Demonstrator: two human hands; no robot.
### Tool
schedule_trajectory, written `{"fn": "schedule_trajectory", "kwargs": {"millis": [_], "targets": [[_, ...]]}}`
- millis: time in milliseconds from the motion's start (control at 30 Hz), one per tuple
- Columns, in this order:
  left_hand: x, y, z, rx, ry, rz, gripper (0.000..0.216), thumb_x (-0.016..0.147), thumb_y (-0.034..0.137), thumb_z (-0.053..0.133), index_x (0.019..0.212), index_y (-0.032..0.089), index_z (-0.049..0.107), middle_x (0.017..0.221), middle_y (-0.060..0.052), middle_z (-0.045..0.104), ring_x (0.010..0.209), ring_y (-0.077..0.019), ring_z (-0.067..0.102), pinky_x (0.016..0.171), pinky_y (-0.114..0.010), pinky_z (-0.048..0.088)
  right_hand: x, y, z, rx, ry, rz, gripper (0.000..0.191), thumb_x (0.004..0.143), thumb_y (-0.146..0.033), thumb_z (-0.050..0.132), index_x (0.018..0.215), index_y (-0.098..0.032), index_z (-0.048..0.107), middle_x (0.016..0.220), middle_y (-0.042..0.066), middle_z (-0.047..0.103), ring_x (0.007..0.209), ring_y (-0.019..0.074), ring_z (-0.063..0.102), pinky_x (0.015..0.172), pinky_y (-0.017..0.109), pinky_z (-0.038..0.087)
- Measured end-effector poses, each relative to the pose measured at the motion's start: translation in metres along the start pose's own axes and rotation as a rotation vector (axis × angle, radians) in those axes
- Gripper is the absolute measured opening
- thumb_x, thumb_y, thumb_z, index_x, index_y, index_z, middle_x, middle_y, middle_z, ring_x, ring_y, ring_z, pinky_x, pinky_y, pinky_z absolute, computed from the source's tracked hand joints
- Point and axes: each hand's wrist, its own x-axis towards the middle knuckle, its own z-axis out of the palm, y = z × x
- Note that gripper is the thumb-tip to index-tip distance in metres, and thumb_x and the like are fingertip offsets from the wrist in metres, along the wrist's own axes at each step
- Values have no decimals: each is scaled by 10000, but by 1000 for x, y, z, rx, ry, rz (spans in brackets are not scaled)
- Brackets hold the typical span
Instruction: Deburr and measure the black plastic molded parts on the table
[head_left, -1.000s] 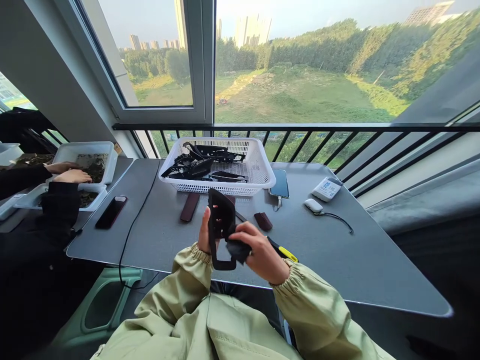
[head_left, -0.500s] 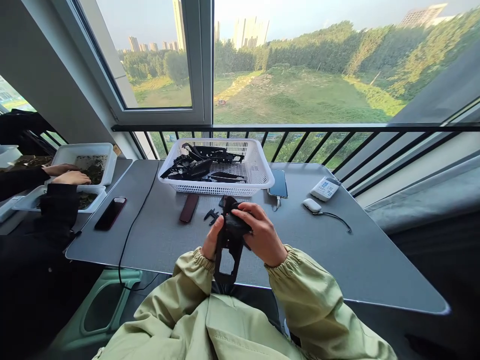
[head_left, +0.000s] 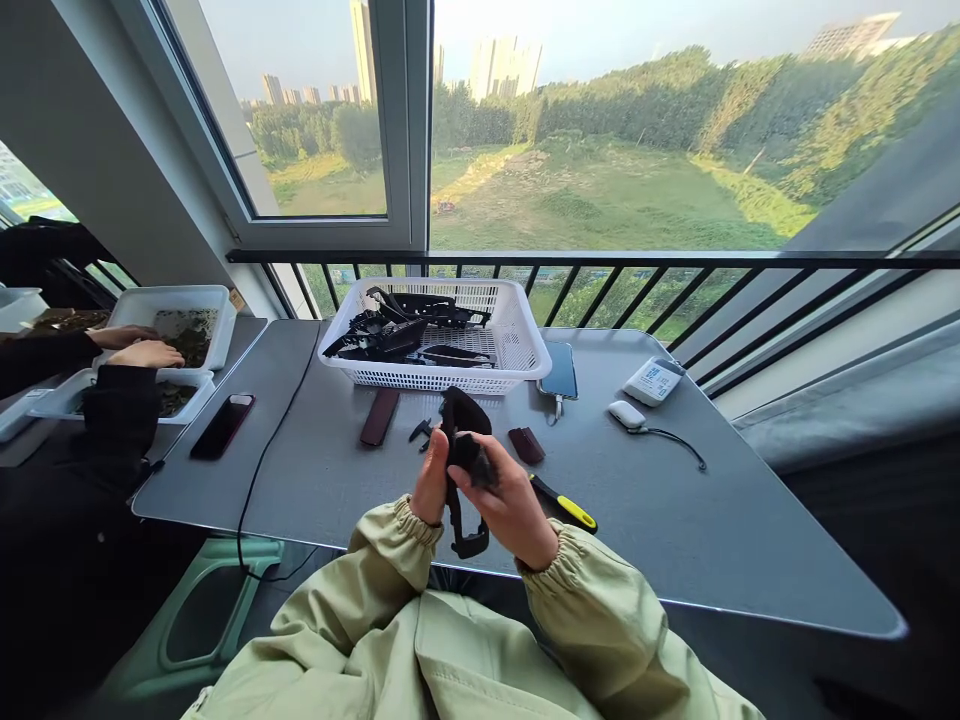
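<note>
My left hand [head_left: 430,480] is closed round the left side of a black plastic frame [head_left: 466,545], holding it upright above the front of the table. The frame has a large opening in its lower part and a curved top. In my right hand [head_left: 514,505] is a dark crumpled cloth-like piece [head_left: 480,468], pressed against the frame's middle; my fingers hide part of it. A utility knife with a black and yellow handle [head_left: 574,510] lies beside my right wrist. Just beyond my left hand is a black caliper [head_left: 421,432], partly covered.
Black plastic parts [head_left: 405,335] lie in a white basket [head_left: 525,345]. Around it are a dark red case [head_left: 379,417], a small brown block [head_left: 526,445], two phones [head_left: 222,427], a white device with a cable [head_left: 626,414] and a white box [head_left: 652,381]. At left, another person's hands [head_left: 146,352] work over tubs.
The frame has been turned and tilted in my hands. My right hand has moved lower, with the dark piece at the frame's middle. The knife and brown block have come into sight.
</note>
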Motion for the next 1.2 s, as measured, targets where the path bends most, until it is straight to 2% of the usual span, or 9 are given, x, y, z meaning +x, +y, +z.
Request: {"fn": "schedule_trajectory", "kwargs": {"millis": [100,233,433,567,700,833,933,1033,1200], "targets": [[-5,5,2,170,-38,162,704,608,732,638,1053,188,675,1130,-66,674,1159,-235,553,1008,-302,404,-4,7,4,100,10,111,244,796,-337,642,988,-190,617,821,21,659,718,159,592,661,275,522],[-10,10,4,294,-179,211,699,689,711,588,1174,210,631,1213,-68,646,1178,-247,550,1025,-326,396,-5,16,-1,305,85,265,306,732,-456,698,834,-177,623,700,1,626,644,152,563,603,282,508],[-10,5,3,485,-136,321,566,783,591,600,1239,256,599,1316,-49,585,1253,-235,484,1092,-345,314,-5,10,-6,380,126,314,366,646,-465,788,830,-175,661,756,23,678,678,164,580,632,304,522],[-7,9,1,301,-228,168,692,766,691,525,1309,263,531,1298,-61,595,1231,-243,511,1040,-351,373,-3,12,-14,544,177,398,359,630,-452,804,819,-183,659,761,26,693,684,183,630,638,325,545],[-5,18,1,152,-264,-76,594,704,597,689,1117,173,632,960,-69,696,935,-231,638,836,-342,470,1,22,-25,638,167,438,417,633,-510,781,880,-198,657,743,31,696,656,208,664,576,346,555],[-5,19,3,120,-225,-90,479,555,398,843,913,163,629,819,-26,679,712,-159,609,702,-296,469,8,37,-33,448,263,388,368,640,-488,781,791,-176,658,705,35,683,614,195,641,540,329,536],[-6,15,2,292,-177,89,412,582,353,830,859,171,584,795,3,644,695,-125,556,674,-256,437,11,39,-39,371,389,341,301,711,-449,741,855,-192,677,811,31,689,767,199,645,708,351,545],[-8,12,0,564,-124,206,329,660,362,770,810,182,540,681,46,538,587,-89,440,561,-226,356,9,29,-42,137,447,125,207,812,-387,657,927,-219,695,993,52,666,954,214,617,890,390,500],[-14,16,2,845,-70,311,278,652,338,743,749,196,525,596,65,459,541,-97,388,522,-235,302,1,8,-33,-277,77,-278,255,858,-146,551,1032,-265,694,1022,77,621,941,215,608,835,386,533]]}}
